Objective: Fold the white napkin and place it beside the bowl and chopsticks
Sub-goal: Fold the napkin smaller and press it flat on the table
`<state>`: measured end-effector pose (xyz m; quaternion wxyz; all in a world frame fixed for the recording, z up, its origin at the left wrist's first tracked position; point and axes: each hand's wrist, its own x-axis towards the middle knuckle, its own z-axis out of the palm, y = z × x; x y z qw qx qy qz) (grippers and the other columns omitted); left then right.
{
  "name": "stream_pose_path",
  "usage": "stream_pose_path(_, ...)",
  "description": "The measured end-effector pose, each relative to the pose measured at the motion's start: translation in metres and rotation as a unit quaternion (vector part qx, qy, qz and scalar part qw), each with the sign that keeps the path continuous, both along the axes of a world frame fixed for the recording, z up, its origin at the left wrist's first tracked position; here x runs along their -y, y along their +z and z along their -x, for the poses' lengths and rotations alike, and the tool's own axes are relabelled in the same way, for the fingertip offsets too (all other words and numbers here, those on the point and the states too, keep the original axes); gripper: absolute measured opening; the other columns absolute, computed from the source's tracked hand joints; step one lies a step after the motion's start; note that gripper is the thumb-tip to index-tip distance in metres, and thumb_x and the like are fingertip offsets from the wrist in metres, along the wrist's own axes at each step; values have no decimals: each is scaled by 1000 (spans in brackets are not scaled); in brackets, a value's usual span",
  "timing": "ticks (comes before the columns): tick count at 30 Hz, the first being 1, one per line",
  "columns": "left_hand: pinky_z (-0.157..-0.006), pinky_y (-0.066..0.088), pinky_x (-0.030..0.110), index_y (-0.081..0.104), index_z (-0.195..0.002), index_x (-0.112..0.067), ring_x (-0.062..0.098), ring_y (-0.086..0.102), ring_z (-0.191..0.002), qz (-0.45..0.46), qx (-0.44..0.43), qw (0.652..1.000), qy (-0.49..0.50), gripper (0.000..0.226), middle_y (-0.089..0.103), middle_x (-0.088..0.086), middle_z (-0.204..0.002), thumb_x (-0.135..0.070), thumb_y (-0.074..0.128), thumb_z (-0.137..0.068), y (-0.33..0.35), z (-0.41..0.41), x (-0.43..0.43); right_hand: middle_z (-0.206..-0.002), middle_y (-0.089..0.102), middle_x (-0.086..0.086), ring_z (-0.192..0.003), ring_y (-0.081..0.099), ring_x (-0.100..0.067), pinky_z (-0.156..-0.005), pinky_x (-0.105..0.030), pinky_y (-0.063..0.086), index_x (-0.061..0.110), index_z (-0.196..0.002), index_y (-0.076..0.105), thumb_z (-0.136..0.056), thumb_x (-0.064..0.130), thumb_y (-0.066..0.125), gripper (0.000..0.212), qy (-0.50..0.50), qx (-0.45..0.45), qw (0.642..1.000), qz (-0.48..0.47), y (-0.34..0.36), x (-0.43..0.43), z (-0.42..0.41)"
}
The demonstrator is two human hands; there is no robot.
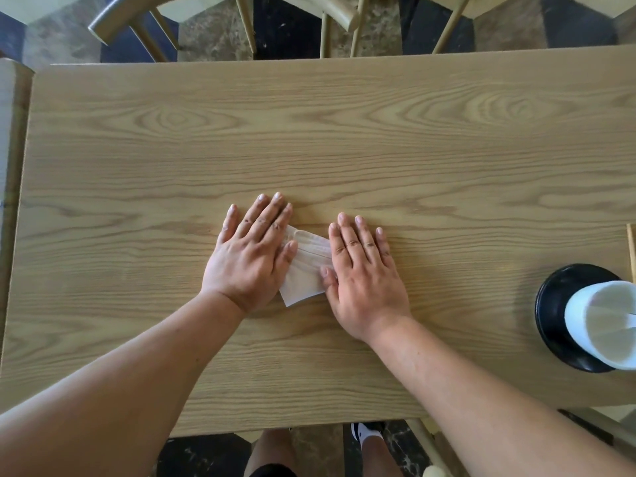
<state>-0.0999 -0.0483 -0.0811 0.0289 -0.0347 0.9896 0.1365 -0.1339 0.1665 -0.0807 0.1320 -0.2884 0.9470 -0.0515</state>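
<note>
A white napkin [304, 270] lies folded on the wooden table [309, 132], near the front middle. My left hand [253, 253] rests flat on its left part, fingers spread. My right hand [361, 273] lies flat on its right part, thumb on the napkin. Only a strip of the napkin shows between the two hands. A white bowl [600, 325] stands on a black saucer [554, 311] at the right edge. A thin wooden stick [630, 249], maybe a chopstick, shows just beyond the bowl at the frame's right edge.
Wooden chairs [330, 15] stand beyond the table's far edge. Another table's edge [10, 132] borders the left side. My legs and a shoe [368, 435] show below the near edge. Bare wood stretches between the hands and the bowl.
</note>
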Motion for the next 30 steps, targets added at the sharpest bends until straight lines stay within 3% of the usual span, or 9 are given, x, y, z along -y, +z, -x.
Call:
stream_pose_path(25, -131, 8, 52, 33, -163, -22, 16, 14, -162, -12, 25, 1000, -11, 64, 25, -2, -173, -52, 28, -107, -1, 1, -2, -174, 2, -14, -161, -1, -33, -129, -56, 4, 8, -165, 11, -107, 45, 16, 69, 4, 26, 999, -33, 1, 2, -1)
stream_pose_path(28, -129, 14, 55, 46, -156, -17, 22, 23, -160, -37, -2, 999, -18, 65, 35, 4, -169, -56, 32, -105, -2, -2, -1, -174, -3, -11, -161, -3, -31, -129, -55, 5, 11, -165, 7, -106, 45, 12, 69, -3, 34, 998, -59, 9, 5, -1)
stream_pose_path(30, -126, 23, 58, 60, -141, -12, 30, 37, -154, -44, -37, 998, -32, 65, 48, 9, -161, -60, 41, -101, -4, -6, 1, -175, -4, -9, -161, -2, -32, -128, -56, 6, 13, -166, 7, -107, 48, 14, 69, -6, 49, 995, -90, 18, 8, 0)
